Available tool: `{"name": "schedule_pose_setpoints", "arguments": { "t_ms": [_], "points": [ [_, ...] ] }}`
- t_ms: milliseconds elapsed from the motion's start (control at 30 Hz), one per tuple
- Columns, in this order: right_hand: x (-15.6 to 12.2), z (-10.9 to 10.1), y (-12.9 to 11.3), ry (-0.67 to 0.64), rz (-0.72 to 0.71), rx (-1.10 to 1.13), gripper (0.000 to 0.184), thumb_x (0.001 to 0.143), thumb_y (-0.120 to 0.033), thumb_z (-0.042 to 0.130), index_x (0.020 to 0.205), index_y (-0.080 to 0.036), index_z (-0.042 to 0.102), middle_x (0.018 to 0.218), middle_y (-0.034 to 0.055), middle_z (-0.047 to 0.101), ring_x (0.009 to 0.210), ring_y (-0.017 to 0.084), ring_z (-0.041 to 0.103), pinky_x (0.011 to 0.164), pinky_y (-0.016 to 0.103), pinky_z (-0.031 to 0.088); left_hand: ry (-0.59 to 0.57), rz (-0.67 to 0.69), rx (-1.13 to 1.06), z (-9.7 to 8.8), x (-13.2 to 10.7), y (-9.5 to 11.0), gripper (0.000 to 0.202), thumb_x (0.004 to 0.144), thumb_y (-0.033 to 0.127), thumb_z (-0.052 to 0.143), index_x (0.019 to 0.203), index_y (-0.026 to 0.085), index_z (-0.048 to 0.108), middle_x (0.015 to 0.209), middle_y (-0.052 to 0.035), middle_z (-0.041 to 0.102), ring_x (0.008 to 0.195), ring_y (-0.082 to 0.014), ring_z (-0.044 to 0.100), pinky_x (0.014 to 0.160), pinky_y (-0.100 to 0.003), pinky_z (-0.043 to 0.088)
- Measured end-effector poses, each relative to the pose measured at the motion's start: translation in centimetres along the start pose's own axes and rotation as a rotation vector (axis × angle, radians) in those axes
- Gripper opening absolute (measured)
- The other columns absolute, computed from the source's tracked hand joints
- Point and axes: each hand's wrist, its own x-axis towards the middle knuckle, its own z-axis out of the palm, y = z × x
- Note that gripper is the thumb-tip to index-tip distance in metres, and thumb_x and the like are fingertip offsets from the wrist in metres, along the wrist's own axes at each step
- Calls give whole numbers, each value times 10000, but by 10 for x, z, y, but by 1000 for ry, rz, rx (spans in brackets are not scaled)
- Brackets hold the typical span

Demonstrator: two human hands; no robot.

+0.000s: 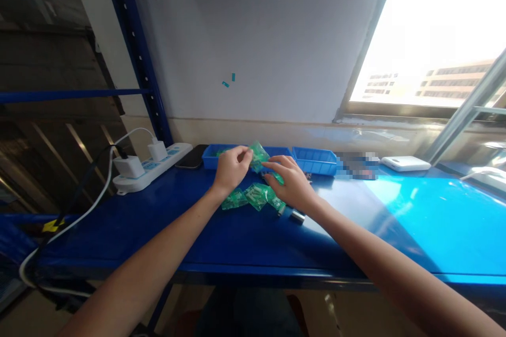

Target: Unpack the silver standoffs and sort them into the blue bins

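Observation:
My left hand (234,167) pinches the upper left edge of a small green plastic bag (258,156), held up in front of the blue bins. Close to the bag's right side is my right hand (290,179), its fingers apart; whether a fingertip touches the bag I cannot tell. Below the hands, several green bags (256,196) with small pale pieces in them lie on the blue table. A silver metal cylinder (297,216) lies beside them, under my right wrist. Partly hidden behind my hands stands a blue bin (209,156) with green bags inside.
Another blue bin (316,161) stands to the right, against the wall. Further right lies a white box-shaped device (406,164). A power strip (174,155) with plugged-in chargers and a dark phone (193,157) lie at the left. White and black cables hang over the table's left edge.

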Motion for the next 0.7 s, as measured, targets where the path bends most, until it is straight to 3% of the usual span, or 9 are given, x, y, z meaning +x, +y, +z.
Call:
{"name": "schedule_pose_setpoints", "arguments": {
  "t_ms": [100, 167, 200, 267, 333, 367, 500, 700],
  "points": [
    [0, 3, -1, -59, 50, -18, 273, 893, -265, 554, 1113, -155, 673, 1023, 115, 635, 1005, 257, 529, 890, 411, 469, 268, 303, 386, -21, 9, 3, 348, 936, 367, 424, 1087, 189, 682, 1013, -82, 693, 941, -226, 611, 890, -340, 458],
    [1, 3, 0, -113, 67, -26, 261, 897, -282, 555, 1093, -161, 678, 965, 104, 647, 988, 257, 529, 872, 403, 465, 298, 376, 573, -31, 15, -3, 351, 951, 312, 394, 1146, 212, 669, 1091, -86, 677, 1080, -252, 551, 971, -376, 415],
    [1, 2, 1, -143, 75, -29, 264, 903, -302, 552, 1091, -166, 678, 951, 100, 655, 987, 256, 531, 874, 402, 458, 241, 374, 656, -33, 17, -9, 342, 947, 294, 400, 1129, 220, 680, 1104, -87, 675, 1129, -267, 519, 989, -397, 403],
    [1, 0, 1, -217, 95, -37, 304, 920, -363, 531, 1115, -174, 666, 956, 97, 671, 997, 259, 540, 885, 410, 440, 11, 314, 784, -30, 17, -23, 299, 915, 313, 470, 1080, 226, 703, 1128, -93, 671, 1186, -304, 472, 988, -443, 404],
    [0, -2, 2, -318, 117, -55, 373, 926, -430, 512, 1165, -175, 641, 980, 103, 681, 1012, 275, 546, 879, 428, 431, -213, 229, 823, -23, 14, -35, 324, 875, 379, 540, 1116, 222, 688, 1189, -106, 649, 1210, -333, 453, 970, -477, 419],
    [-1, -2, 2, -368, 122, -65, 408, 916, -455, 522, 1192, -173, 625, 996, 107, 682, 1017, 286, 547, 874, 438, 429, -269, 197, 815, -19, 11, -39, 376, 868, 413, 546, 1167, 216, 662, 1224, -113, 630, 1215, -339, 450, 969, -487, 421],
    [-6, 1, 0, -471, 96, -75, 460, 851, -418, 632, 1248, -190, 584, 1097, 108, 662, 1052, 305, 536, 887, 453, 420, -234, 181, 770, -10, 6, -39, 439, 902, 403, 476, 1281, 201, 569, 1233, -120, 608, 1180, -318, 476, 973, -462, 428],
    [-5, 4, -9, -406, 69, -70, 395, 851, -216, 619, 1242, -186, 571, 1075, 108, 635, 1033, 269, 534, 893, 420, 420, -233, 171, 812, -17, 14, -52, 353, 879, 260, 466, 1192, 211, 622, 1153, -99, 639, 1081, -281, 550, 928, -394, 456]
  ]
}}
